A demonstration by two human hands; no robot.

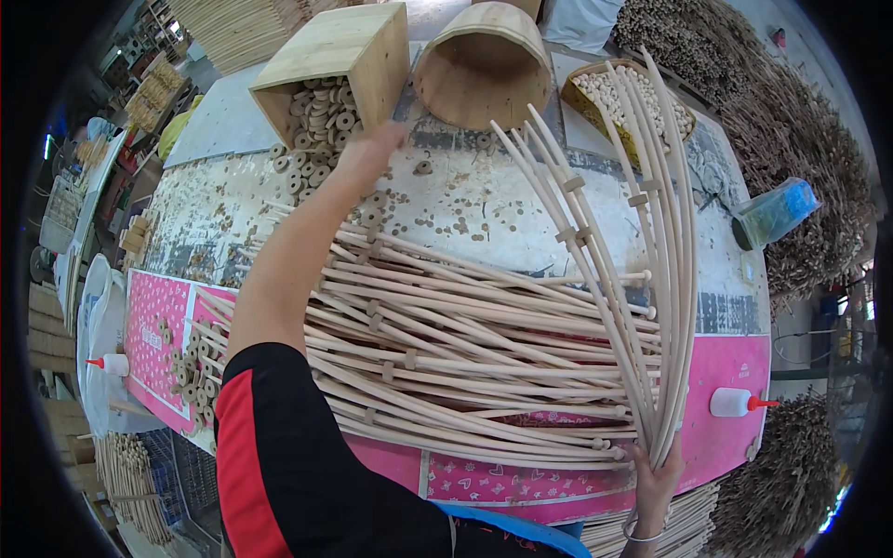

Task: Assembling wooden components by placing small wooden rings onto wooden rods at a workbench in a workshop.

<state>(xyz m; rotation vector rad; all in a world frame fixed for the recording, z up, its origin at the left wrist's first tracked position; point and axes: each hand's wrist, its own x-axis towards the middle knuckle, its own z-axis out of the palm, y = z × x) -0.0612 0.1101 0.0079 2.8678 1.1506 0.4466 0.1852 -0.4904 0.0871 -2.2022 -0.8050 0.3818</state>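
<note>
One wide desk (214, 209), worn white with pink sheets along its near edge, carries everything. A broad pile of pale rods (437, 321) lies across its nearer half, mostly running left to right. Near the far edge, left of centre, a square wooden box (326, 42) lies on its side; beside it, a round wooden bucket (446, 93) is tipped too. A bundle of rods (684, 279) rises from the near right corner, fanning toward the far edge. Toward the far right corner stands a yellow tray (584, 107) of small pale pieces. The right hand (658, 472) is closed around the bundle's lower end. The left hand (372, 147) is curled narrow by the box's mouth; I cannot tell whether it holds anything. Brown discs (321, 112) fill that mouth and spill onto the desk.
</note>
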